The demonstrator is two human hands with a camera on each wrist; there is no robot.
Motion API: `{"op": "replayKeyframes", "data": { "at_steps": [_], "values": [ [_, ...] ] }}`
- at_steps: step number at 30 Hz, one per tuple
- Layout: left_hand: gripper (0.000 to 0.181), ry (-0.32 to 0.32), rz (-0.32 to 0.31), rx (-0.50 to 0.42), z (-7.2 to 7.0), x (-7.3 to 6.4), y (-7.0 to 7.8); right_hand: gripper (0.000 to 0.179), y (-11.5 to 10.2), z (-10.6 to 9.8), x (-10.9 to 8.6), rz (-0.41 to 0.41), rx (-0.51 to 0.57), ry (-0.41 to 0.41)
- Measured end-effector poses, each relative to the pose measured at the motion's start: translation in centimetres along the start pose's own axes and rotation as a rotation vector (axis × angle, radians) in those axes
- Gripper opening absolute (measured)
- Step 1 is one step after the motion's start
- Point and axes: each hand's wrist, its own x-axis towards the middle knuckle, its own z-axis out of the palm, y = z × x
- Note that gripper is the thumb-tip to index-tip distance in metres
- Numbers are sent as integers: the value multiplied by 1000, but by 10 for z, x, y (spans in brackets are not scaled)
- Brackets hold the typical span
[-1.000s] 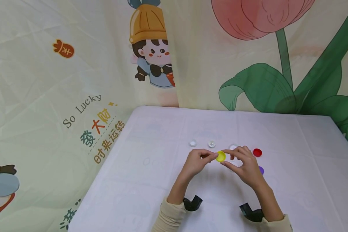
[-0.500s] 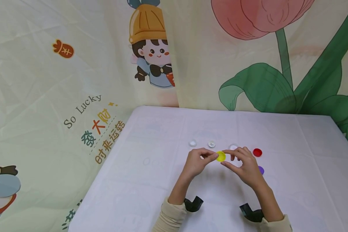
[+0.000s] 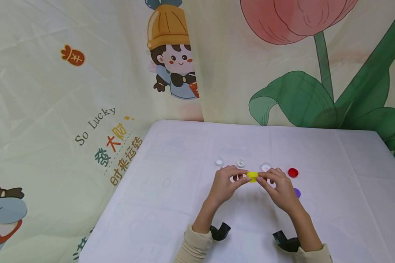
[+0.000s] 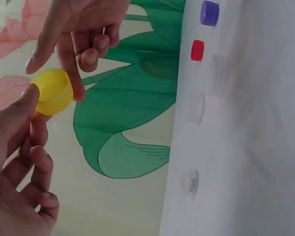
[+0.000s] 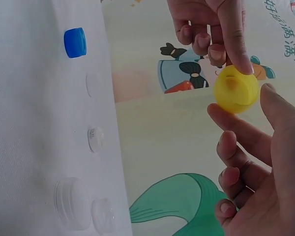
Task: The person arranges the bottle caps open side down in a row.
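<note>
A yellow bottle cap (image 3: 252, 176) is held up above the table between both hands. My left hand (image 3: 224, 185) pinches its left edge, the thumb lying on it in the left wrist view. From the other side my right hand (image 3: 281, 190) has its thumb and index finger round the cap's edge, fingertips right at the rim. The hollow inside of the cap (image 4: 53, 91) faces the left wrist camera, and the remaining fingers of both hands are loosely bent. A purple cap (image 3: 297, 193) lies partly hidden behind the right hand.
On the white table (image 3: 171, 219) lie a red cap (image 3: 293, 172) and several clear caps, one of them the small clear cap (image 3: 240, 163). The right wrist view adds a blue cap (image 5: 75, 43). A printed cloth (image 3: 224, 73) hangs behind the table.
The yellow cap has turned from face-on to edge-on in the head view. The right thumb and index finger have closed in on it; the left fingers have shifted their hold.
</note>
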Motion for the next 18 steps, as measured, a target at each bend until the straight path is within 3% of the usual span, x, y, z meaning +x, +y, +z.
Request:
{"op": "replayKeyframes", "data": {
  "at_steps": [4,9,18],
  "values": [
    [23,9,93,103,1,-1,-1,19,1,0,0,16,25,-9],
    [23,24,169,156,0,-1,0,18,1,0,0,15,31,-15],
    [22,29,203,204,-2,-1,3,19,1,-1,0,20,24,-23]
  ]
}}
